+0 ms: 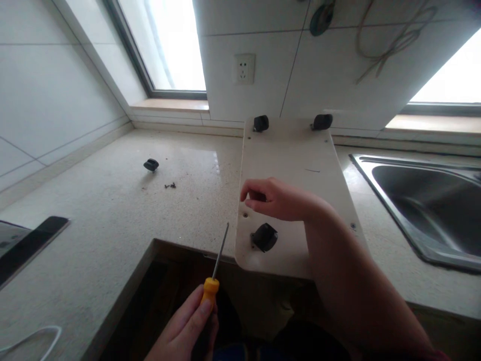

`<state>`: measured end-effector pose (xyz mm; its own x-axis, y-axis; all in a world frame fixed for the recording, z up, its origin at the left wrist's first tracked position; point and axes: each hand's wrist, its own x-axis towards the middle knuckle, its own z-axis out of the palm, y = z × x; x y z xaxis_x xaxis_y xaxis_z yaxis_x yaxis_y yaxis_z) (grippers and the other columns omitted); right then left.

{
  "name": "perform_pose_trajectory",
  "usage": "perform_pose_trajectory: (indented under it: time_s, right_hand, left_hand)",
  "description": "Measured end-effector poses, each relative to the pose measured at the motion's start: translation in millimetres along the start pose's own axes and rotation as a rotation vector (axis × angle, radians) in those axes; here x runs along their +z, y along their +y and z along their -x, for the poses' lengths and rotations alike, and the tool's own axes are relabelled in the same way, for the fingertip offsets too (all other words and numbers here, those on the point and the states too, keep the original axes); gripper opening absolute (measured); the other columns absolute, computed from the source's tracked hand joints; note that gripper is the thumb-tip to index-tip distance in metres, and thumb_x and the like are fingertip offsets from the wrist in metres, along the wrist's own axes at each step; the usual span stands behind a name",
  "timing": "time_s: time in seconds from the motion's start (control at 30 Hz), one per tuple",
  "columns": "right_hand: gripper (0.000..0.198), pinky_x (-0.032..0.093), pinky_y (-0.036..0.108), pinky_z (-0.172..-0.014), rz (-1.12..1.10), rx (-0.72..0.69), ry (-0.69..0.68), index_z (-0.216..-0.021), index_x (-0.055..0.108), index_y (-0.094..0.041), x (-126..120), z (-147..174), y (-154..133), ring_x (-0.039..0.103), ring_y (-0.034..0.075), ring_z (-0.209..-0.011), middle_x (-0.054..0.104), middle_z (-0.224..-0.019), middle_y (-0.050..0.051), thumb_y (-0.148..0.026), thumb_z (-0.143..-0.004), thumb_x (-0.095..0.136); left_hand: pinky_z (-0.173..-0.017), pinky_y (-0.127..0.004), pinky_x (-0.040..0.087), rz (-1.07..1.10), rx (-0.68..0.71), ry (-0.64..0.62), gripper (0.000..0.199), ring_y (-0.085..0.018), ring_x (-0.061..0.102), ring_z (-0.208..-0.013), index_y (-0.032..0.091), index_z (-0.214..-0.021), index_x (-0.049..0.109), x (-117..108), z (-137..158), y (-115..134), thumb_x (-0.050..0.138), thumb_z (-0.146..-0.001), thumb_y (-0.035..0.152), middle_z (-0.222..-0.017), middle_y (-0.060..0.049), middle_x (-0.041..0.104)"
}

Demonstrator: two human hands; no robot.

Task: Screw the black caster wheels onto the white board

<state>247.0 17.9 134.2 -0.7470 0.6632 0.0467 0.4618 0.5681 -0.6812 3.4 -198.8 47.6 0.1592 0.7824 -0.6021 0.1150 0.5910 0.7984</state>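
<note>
My left hand (188,326) is wrapped around the yellow handle of a screwdriver (211,287), its metal shaft slanting up beside the board's left edge. Over the near left part of a pale board (289,155) is my right hand (278,198), with thumb and forefinger curled nearly together; anything between them is too small to make out. Just below it, a black caster (265,237) sits at the board's near left corner. Two more casters, a far left one (261,123) and a far right one (322,122), stand on the board. My right forearm covers part of the near right side.
A loose black caster (151,164) and several small dark screws (170,185) lie on the speckled counter (112,210). A steel sink (379,200) is at the right. The counter has a dark cut-out (150,286) in front. A socket (245,69) is on the tiled wall.
</note>
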Motion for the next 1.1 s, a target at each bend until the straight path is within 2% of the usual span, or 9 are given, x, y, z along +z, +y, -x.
perform_pose_trajectory:
  time_s: [0.1, 0.23, 0.4, 0.53, 0.63, 0.73, 0.83, 1.0, 1.1]
  right_hand:
    - [0.029, 0.038, 0.025, -0.060, -0.199, -0.138, 0.161, -0.125, 0.057, -0.020, 11.2, -3.4, -6.3, 0.048, 0.010, -0.062, 0.057, -0.073, -0.005, -0.024, -0.097, 0.054]
    - [0.053, 0.049, 0.029, -0.074, -0.384, -0.298, 0.059, -0.149, 0.043, -0.023, 18.5, -5.7, -16.4, 0.063, 0.014, -0.080, 0.071, -0.095, 0.002, -0.025, -0.098, 0.058]
    - [0.061, 0.052, 0.033, -0.088, -0.311, -0.398, -0.089, -0.150, 0.047, -0.026, 18.2, -8.0, -21.3, 0.066, 0.017, -0.100, 0.067, -0.130, 0.009, -0.032, -0.093, 0.068]
    - [0.087, 0.047, 0.041, -0.102, -0.128, -0.339, 0.005, -0.152, 0.045, -0.030, 26.4, -13.1, -16.7, 0.059, 0.024, -0.122, 0.059, -0.144, 0.010, -0.040, -0.076, 0.086]
    - [0.070, 0.045, 0.042, -0.105, -0.071, -0.294, 0.131, -0.145, 0.053, -0.028, 34.2, -18.5, -9.4, 0.059, 0.025, -0.123, 0.064, -0.136, 0.010, -0.027, -0.081, 0.079]
    - [0.053, 0.051, 0.037, -0.094, -0.162, -0.247, 0.268, -0.138, 0.056, -0.026, 36.6, -23.1, -0.7, 0.064, 0.021, -0.113, 0.065, -0.132, 0.009, -0.015, -0.086, 0.063]
    - [0.048, 0.054, 0.032, -0.077, -0.348, -0.117, 0.478, -0.131, 0.056, -0.028, 33.9, -26.4, 8.7, 0.065, 0.017, -0.094, 0.061, -0.133, 0.008, -0.013, -0.086, 0.053]
    - [0.042, 0.047, 0.026, -0.057, -0.517, 0.036, 0.687, -0.123, 0.051, -0.026, 28.8, -32.5, 27.0, 0.050, 0.009, -0.063, 0.060, -0.116, 0.005, -0.021, -0.081, 0.049]
    - [0.042, 0.042, 0.024, -0.051, -0.552, 0.065, 0.689, -0.119, 0.051, -0.026, 28.9, -35.4, 35.4, 0.047, 0.009, -0.062, 0.058, -0.111, 0.004, -0.023, -0.078, 0.048]
  left_hand:
    - [-0.072, -0.031, 0.055, 0.009, 0.065, 0.003, 0.050, -0.021, 0.068, -0.077, 0.025, -0.127, 0.058, 0.6, -2.7, 15.2, 0.055, -0.094, 0.062, -0.093, -0.007, 0.071]
    - [-0.089, -0.035, 0.052, -0.019, 0.255, -0.028, 0.045, -0.021, 0.069, -0.091, 0.021, -0.138, 0.044, 5.4, -12.2, 49.1, 0.054, -0.100, 0.044, -0.100, -0.007, 0.069]
    - [-0.098, -0.039, 0.051, 0.051, 0.508, 0.073, 0.046, -0.024, 0.066, -0.111, 0.023, -0.140, 0.037, 9.0, -36.8, 95.3, 0.056, -0.101, 0.041, -0.124, -0.011, 0.064]
    - [-0.109, -0.044, 0.044, 0.099, 0.595, 0.114, 0.042, -0.028, 0.055, -0.130, 0.021, -0.136, 0.041, 8.9, -65.9, 118.0, 0.056, -0.100, 0.038, -0.135, -0.015, 0.059]
    - [-0.118, -0.048, 0.036, 0.136, 0.635, 0.006, 0.052, -0.029, 0.049, -0.138, 0.021, -0.143, 0.037, 10.8, -81.2, 128.1, 0.058, -0.099, 0.034, -0.142, -0.016, 0.056]
    - [-0.118, -0.049, 0.036, 0.008, 0.739, -0.158, 0.058, -0.029, 0.050, -0.139, 0.022, -0.150, 0.034, 2.6, -88.8, 138.2, 0.058, -0.099, 0.033, -0.145, -0.014, 0.057]
    - [-0.111, -0.050, 0.043, -0.335, 0.813, -0.066, 0.050, -0.028, 0.058, -0.130, 0.021, -0.148, 0.044, -32.3, -102.6, 146.2, 0.053, -0.101, 0.036, -0.140, -0.014, 0.062]
    - [-0.105, -0.044, 0.049, -1.100, 0.815, 0.547, 0.038, -0.025, 0.064, -0.116, 0.012, -0.129, 0.061, -136.1, -150.5, 134.6, 0.045, -0.099, 0.028, -0.126, -0.014, 0.069]
    - [-0.107, -0.048, 0.046, -1.221, 0.766, 0.582, 0.036, -0.029, 0.064, -0.115, 0.012, -0.121, 0.067, -188.5, -173.4, 114.6, 0.051, -0.091, 0.025, -0.122, -0.015, 0.070]
